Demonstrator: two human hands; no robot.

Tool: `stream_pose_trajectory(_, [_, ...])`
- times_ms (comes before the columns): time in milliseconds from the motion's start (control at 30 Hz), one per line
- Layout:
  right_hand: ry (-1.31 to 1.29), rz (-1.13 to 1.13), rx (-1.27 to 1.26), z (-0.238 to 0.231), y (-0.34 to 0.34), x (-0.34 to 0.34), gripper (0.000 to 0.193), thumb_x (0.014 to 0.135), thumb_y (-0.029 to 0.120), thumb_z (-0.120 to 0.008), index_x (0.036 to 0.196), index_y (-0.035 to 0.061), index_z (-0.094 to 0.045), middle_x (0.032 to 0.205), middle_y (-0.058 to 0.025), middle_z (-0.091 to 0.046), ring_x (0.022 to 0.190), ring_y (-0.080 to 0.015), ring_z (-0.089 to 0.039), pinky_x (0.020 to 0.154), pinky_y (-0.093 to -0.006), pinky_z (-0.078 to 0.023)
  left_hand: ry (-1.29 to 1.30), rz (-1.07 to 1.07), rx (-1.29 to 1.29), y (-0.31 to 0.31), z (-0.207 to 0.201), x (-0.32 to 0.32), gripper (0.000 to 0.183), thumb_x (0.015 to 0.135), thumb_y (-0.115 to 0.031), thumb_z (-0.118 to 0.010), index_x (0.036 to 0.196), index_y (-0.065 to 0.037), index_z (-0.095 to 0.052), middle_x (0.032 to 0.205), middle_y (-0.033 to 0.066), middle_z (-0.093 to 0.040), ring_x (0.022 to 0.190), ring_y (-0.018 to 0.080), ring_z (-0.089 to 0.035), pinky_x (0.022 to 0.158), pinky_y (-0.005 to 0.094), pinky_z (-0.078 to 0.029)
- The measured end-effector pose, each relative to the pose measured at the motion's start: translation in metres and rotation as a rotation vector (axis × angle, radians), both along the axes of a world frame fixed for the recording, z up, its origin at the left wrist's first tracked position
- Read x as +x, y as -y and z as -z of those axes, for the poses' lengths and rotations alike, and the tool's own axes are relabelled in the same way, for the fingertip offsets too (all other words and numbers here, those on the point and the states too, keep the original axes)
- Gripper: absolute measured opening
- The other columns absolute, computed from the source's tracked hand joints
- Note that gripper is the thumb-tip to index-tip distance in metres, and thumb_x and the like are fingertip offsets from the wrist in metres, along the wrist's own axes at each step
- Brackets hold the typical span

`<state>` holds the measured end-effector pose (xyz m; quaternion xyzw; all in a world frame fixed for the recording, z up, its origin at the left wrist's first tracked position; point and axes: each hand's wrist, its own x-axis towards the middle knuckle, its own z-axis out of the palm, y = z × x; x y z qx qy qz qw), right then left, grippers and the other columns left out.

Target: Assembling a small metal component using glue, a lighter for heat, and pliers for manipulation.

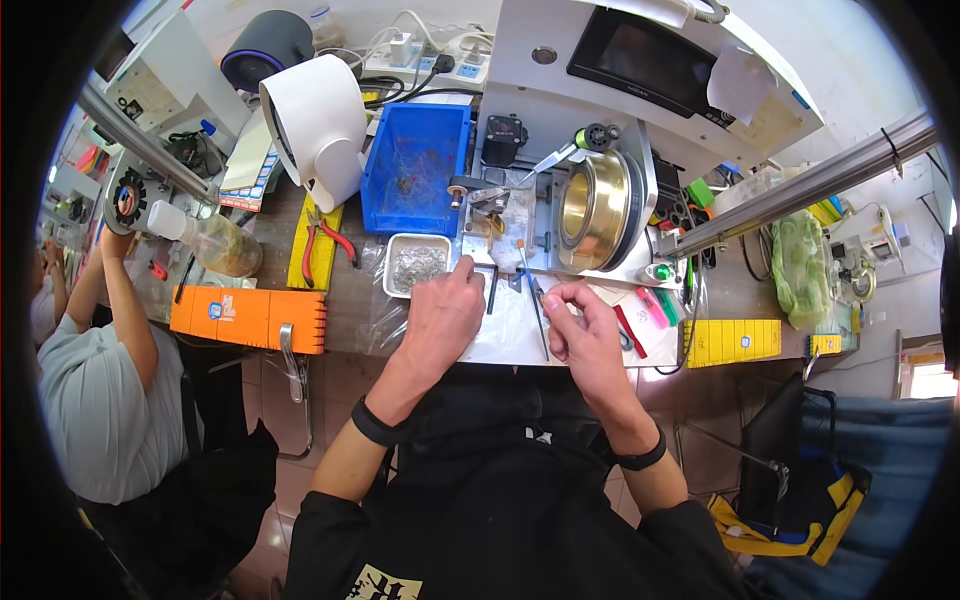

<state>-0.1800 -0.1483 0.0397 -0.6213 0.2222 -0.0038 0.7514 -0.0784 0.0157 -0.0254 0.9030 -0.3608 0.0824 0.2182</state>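
Tray (pixel 418 237) sits on a brown bench (pixel 348 310) over tiled floor (pixel 272 405) — hands (pixel 437 315) (pixel 592 345) curled, grip unclear.

The gold-coloured ring (pixel 617 200) looks glossy metal, the bin (pixel 410 222) smooth plastic, the black shirt (pixel 520 510) matt cloth.

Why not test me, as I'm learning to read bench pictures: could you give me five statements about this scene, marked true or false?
1. The blue bin stands behind the small white tray. True.
2. The red-handled pliers lie on the orange strip. False: they lie on the yellow strip, one handle reaching past it.
3. The left hand is nearer the small white tray than the right hand is. True.
4. The right hand lies flat with spread fingers. False: its fingers are curled.
5. The gold-coloured wheel is left of the blue bin. False: it is to the right.
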Motion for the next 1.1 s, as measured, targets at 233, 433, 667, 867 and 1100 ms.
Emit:
stream_pose_trajectory(233, [-0.011,-0.008,0.039,0.001,0.004,-0.002,0.018,0.1,0.02,-0.062,0.104,0.0026,-0.057,0.082,0.0014,-0.054,0.058,-0.0037,-0.046,0.047,-0.0195,-0.032,0.151,0.017,0.103,0.006,0.011,0.003,0.01,0.085,-0.007,-0.063,0.078,-0.002,-0.059,0.085,0.012,-0.056,0.064,0.0265,-0.065,0.056,0.039,-0.052])
stream_pose_trajectory(433, [0.022,-0.016,0.045,-0.001,0.002,-0.004,0.019,0.1,0.02,-0.062,0.105,0.0024,-0.057,0.083,0.001,-0.054,0.058,-0.0036,-0.046,0.047,-0.0194,-0.033,0.114,-0.01,0.117,0.003,0.006,-0.001,0.009,0.086,-0.009,-0.063,0.085,-0.002,-0.058,0.09,0.0123,-0.056,0.069,0.0287,-0.065,0.058,0.0397,-0.053])
stream_pose_trajectory(667, [0.001,-0.022,0.045,0.002,0.006,-0.003,0.019,0.1,0.02,-0.062,0.105,0.0023,-0.057,0.082,0.0013,-0.053,0.057,-0.0036,-0.046,0.047,-0.0196,-0.033,-0.133,-0.042,-0.084,-0.022,-0.042,0.001,0.008,0.087,-0.012,-0.065,0.093,-0.007,-0.062,0.09,0.0096,-0.055,0.072,0.0335,-0.062,0.062,0.0426,-0.051])
stream_pose_trajectory(867, [0.011,-0.041,0.05,0.002,0.001,-0.001,0.019,0.1,0.02,-0.062,0.104,0.0027,-0.057,0.082,0.001,-0.054,0.058,-0.0037,-0.046,0.048,-0.0196,-0.033,-0.016,0.013,-0.201,-0.016,-0.028,0.006,0.01,0.081,-0.012,-0.074,0.091,-0.009,-0.071,0.088,0.0054,-0.056,0.079,0.026,-0.061,0.065,0.0396,-0.05])
stream_pose_trajectory(1100, [0.002,-0.04,0.061,0.002,0.003,-0.002,0.017,0.1,0.019,-0.062,0.104,0.003,-0.057,0.084,0.0,-0.055,0.058,-0.0038,-0.046,0.048,-0.0197,-0.034,0.07,-0.037,-0.089,0.003,-0.006,0.003,0.01,0.069,-0.01,-0.08,0.079,-0.011,-0.078,0.083,0.0049,-0.055,0.081,0.0235,-0.057,0.07,0.0377,-0.046])
